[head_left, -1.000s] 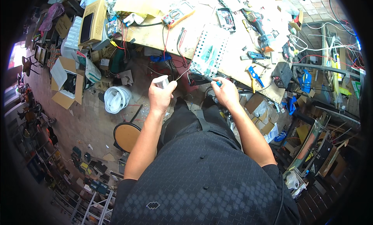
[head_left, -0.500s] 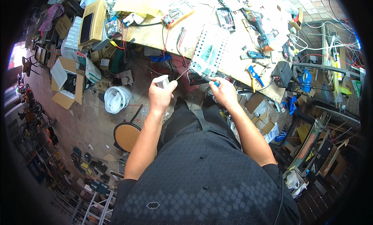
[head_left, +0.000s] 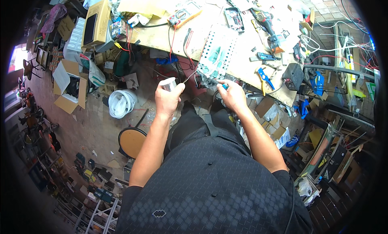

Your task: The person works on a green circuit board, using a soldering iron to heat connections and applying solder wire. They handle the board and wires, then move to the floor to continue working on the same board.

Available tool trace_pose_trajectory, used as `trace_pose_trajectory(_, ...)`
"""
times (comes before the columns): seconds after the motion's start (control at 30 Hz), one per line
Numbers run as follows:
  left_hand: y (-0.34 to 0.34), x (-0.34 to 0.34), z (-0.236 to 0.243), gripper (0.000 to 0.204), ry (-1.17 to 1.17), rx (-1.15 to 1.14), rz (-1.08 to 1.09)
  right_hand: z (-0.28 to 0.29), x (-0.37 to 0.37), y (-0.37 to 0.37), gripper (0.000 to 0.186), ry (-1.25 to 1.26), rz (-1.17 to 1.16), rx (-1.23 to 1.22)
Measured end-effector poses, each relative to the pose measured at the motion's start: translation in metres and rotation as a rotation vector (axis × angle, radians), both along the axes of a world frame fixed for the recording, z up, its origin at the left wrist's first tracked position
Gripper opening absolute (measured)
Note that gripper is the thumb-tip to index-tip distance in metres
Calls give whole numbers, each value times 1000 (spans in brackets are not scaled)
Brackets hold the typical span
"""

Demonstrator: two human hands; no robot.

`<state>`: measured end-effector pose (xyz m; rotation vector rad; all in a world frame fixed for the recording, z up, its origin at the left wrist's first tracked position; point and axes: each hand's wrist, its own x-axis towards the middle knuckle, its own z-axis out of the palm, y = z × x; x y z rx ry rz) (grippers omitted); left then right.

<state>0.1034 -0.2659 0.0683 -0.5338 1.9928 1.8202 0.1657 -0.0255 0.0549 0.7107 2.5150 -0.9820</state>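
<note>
One left hand (head_left: 167, 98): fingers closed around one silver spool (head_left: 169, 86). One thin wire (head_left: 188, 77) leaves its thumb, long axis slanting up-right. One right hand (head_left: 233, 95): fingers gripping one blue tool (head_left: 225, 87), pointing up-left, tip indistinct, near one perforated panel's (head_left: 205, 55) lower end.

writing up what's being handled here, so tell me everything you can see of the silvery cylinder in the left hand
The silvery cylinder is short and shiny, with a metallic-looking side and a paler upper end. It sits tilted in the closed left hand, whose fingers hide its lower part, held off the bench. A thin wire runs from the thumb tip; whether it comes off the cylinder is hidden.
</note>
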Motion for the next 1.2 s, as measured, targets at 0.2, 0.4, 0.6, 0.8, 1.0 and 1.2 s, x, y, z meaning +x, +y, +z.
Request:
trace_pose_trajectory(0.2, 1, 1, -1, 49, 5, 17, 4, -3, 1, 1, 33, -1, 9, 0)
trace_pose_trajectory(0.4, 1, 1, 1, 46, 4, 7, 0, 2, 0, 1, 34, -22, 14, -11)
trace_pose_trajectory(0.6, -1, 2, -3, 44, 5, 23, 3, 10, -4, -2, 33, -90, -16, -46)
trace_pose_trajectory(0.8, -4, 4, -1, 44, 34, 51, 42, -13, 14, 12, 32, 91, -127, -74)
trace_pose_trajectory(1.0, -4, 17, -4, 46, 36, 81, -17, 1, 53, 41, 30, 137, -204, -49)
trace_pose_trajectory(1.2, 21, 42, -9, 46, 14, 73, -124, -2, 94, 53, 29, 64, -244, -52)
